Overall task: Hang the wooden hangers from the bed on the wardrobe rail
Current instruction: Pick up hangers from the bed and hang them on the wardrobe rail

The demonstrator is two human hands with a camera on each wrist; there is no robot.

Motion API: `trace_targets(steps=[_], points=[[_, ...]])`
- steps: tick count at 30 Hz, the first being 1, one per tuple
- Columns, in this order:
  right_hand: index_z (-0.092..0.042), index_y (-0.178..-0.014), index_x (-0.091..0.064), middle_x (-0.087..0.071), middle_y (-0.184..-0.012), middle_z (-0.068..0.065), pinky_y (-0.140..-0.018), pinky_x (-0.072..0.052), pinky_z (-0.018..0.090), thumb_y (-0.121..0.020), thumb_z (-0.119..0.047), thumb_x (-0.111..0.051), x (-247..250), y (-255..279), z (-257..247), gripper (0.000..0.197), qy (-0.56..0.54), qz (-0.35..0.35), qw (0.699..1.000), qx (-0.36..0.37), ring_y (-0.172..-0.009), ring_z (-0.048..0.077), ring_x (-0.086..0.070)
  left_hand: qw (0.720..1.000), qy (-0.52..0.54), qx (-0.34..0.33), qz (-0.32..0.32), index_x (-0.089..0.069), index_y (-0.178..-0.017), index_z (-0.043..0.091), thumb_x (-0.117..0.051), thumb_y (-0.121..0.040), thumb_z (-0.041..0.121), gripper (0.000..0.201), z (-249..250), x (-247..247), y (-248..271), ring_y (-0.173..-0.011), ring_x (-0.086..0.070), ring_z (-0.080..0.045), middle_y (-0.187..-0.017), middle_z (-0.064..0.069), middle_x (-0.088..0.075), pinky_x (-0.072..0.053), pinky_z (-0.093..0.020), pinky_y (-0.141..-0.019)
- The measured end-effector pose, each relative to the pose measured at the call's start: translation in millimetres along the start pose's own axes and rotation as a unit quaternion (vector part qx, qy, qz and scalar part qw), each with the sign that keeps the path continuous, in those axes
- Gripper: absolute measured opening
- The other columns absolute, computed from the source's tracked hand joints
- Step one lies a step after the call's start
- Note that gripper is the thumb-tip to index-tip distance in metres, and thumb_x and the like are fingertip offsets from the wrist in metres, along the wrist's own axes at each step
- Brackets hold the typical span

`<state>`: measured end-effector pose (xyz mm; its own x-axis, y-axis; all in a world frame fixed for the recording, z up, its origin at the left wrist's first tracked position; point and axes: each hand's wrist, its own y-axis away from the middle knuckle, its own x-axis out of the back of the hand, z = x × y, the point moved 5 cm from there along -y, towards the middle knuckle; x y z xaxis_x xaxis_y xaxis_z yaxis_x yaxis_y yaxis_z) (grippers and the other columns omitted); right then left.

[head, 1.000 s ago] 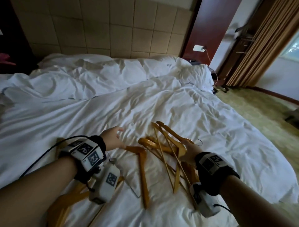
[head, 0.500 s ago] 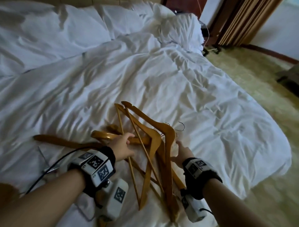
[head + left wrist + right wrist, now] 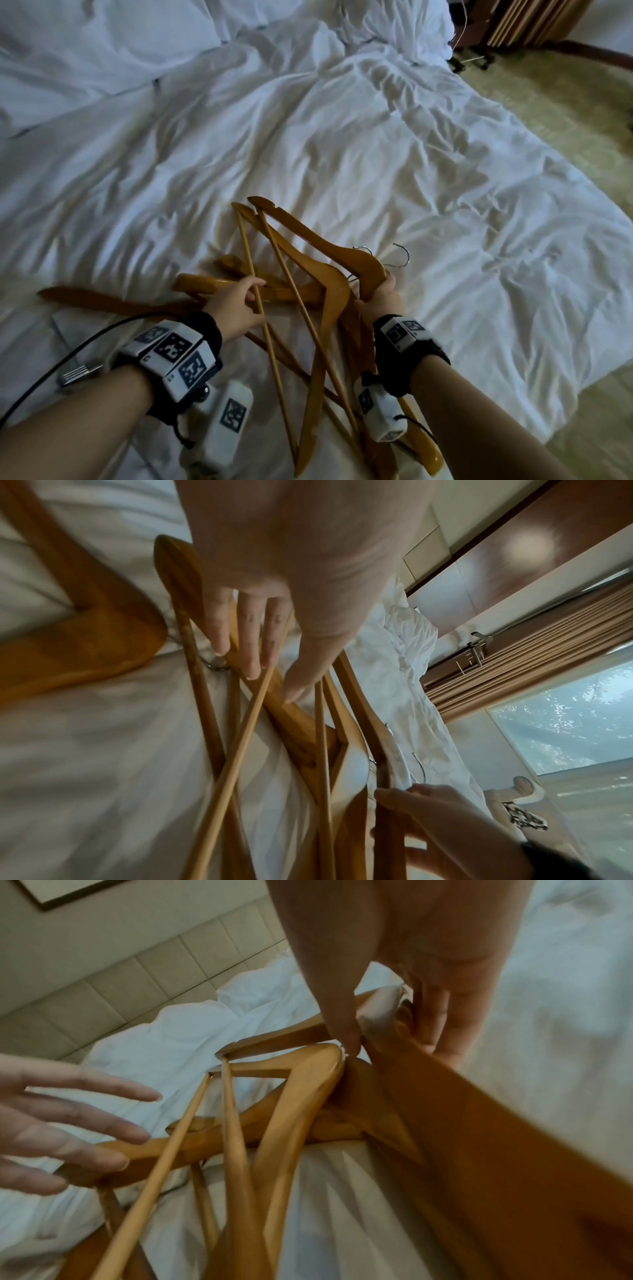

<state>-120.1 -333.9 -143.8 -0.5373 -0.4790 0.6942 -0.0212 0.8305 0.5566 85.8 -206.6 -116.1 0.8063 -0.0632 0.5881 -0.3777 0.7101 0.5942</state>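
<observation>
Bare forearms wear black wristbands [image 3: 205,329] carrying white tagged camera boxes [image 3: 229,421]; a black cable [image 3: 51,377] trails left.

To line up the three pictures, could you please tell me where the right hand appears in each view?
Head: right hand sits lower centre-right, gripping the hangers near their necks.
Left wrist: it enters from the bottom right corner, gripping the same bundle.
Right wrist: it fills the top centre, thumb and fingers pinching the hangers.
Shared landmark: the white bedding.

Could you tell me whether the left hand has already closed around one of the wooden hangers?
No, the left hand reaches with straight, spread fingers over the wooden hangers; only the right hand grips them.
</observation>
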Motion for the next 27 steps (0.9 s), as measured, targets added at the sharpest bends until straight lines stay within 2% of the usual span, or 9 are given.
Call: trace_targets(steps=[3,6,10,12,14,18,22,24,27], points=[[-0.011,-0.142,-0.022,-0.057,-0.121,0.012,-0.08,-0.046,0.032,-0.083,-0.02,-0.065,1.8,0.4,-1.3,0.073,-0.024,0.022,0.999,0.005,-0.107,0.031,-0.059,1.0,0.002,-0.004,0.005,-0.041,-0.136,0.021,-0.07,-0.079,0.008,0.065,-2.6,4.6,-1.8,-0.104,-0.058,-0.02,-0.119,-0.005,-0.05,-0.051,-0.031,-0.087],[-0.014,-0.14,-0.027,-0.053,-0.122,0.01,-0.088,-0.051,0.037,-0.08,-0.024,-0.066,6.1,7.9,-1.7,0.072,-0.064,0.07,0.995,0.04,-0.108,0.031,-0.058,1.0,0.004,-0.016,0.013,-0.041,-0.137,0.022,-0.07,-0.08,0.008,0.065,1.6,10.7,-1.6,-0.103,-0.059,-0.021,-0.122,-0.007,-0.051,-0.05,-0.03,-0.085],[-0.025,-0.142,-0.023,-0.046,-0.129,0.012,-0.085,-0.054,0.05,-0.074,-0.005,-0.064,27.9,23.8,-1.2,0.082,-0.147,0.096,0.979,0.106,-0.11,0.031,-0.058,0.999,0.01,-0.029,0.027,-0.04,-0.138,0.021,-0.068,-0.081,0.005,0.065,14.1,16.8,0.4,-0.103,-0.058,-0.023,-0.123,-0.01,-0.05,-0.049,-0.029,-0.083],[-0.021,-0.145,-0.021,-0.045,-0.131,0.01,-0.092,-0.05,0.039,-0.073,0.004,-0.064,51.9,30.1,-0.5,0.088,-0.152,0.116,0.972,0.134,-0.109,0.024,-0.056,0.999,0.007,-0.035,0.037,-0.04,-0.138,0.02,-0.068,-0.08,0.005,0.066,22.1,20.4,2.4,-0.104,-0.057,-0.023,-0.122,-0.011,-0.051,-0.049,-0.03,-0.085],[-0.017,-0.145,-0.024,-0.049,-0.128,0.013,-0.087,-0.044,0.026,-0.073,0.007,-0.064,82.9,36.1,2.6,0.086,-0.14,0.154,0.966,0.156,-0.105,0.026,-0.055,0.998,0.006,-0.042,0.047,-0.041,-0.138,0.018,-0.069,-0.079,0.005,0.066,30.9,21.6,3.7,-0.105,-0.056,-0.025,-0.122,-0.012,-0.051,-0.05,-0.035,-0.09],[-0.024,-0.142,-0.021,-0.06,-0.114,0.02,-0.086,-0.052,0.047,-0.073,0.0,-0.063,135.8,41.2,19.1,0.084,-0.159,0.215,0.952,0.15,-0.095,0.037,-0.062,0.997,-0.021,-0.064,0.041,-0.041,-0.137,0.02,-0.069,-0.08,0.009,0.065,53.4,4.4,4.7,-0.109,-0.055,-0.026,-0.121,-0.01,-0.052,-0.047,-0.04,-0.095],[-0.032,-0.136,-0.024,-0.062,-0.105,0.021,-0.074,-0.056,0.046,-0.075,0.0,-0.061,154.2,39.6,44.5,0.078,-0.197,0.239,0.942,0.128,-0.073,0.027,-0.058,0.995,-0.066,-0.077,-0.009,-0.029,-0.144,0.025,-0.07,-0.081,0.017,0.076,75.0,-42.9,0.8,-0.123,-0.047,-0.026,-0.136,-0.01,-0.046,-0.043,-0.038,-0.103],[-0.03,-0.138,-0.024,-0.061,-0.105,0.018,-0.076,-0.056,0.047,-0.074,0.0,-0.062,152.8,40.1,55.9,0.08,-0.186,0.233,0.945,0.134,-0.077,0.029,-0.06,0.988,-0.129,-0.081,-0.031,-0.016,-0.148,0.031,-0.07,-0.08,0.025,0.087,83.0,-69.1,-4.6,-0.129,-0.042,-0.028,-0.142,-0.012,-0.037,-0.042,-0.041,-0.104],[-0.019,-0.143,-0.026,-0.052,-0.112,-0.001,-0.083,-0.046,0.031,-0.073,0.006,-0.066,147.7,43.1,69.9,0.084,-0.152,0.222,0.95,0.157,-0.096,0.018,-0.055,0.971,-0.225,-0.077,-0.034,-0.004,-0.147,0.04,-0.066,-0.082,0.032,0.09,94.3,-94.4,-13.6,-0.13,-0.037,-0.031,-0.143,-0.014,-0.029,-0.042,-0.045,-0.102]])
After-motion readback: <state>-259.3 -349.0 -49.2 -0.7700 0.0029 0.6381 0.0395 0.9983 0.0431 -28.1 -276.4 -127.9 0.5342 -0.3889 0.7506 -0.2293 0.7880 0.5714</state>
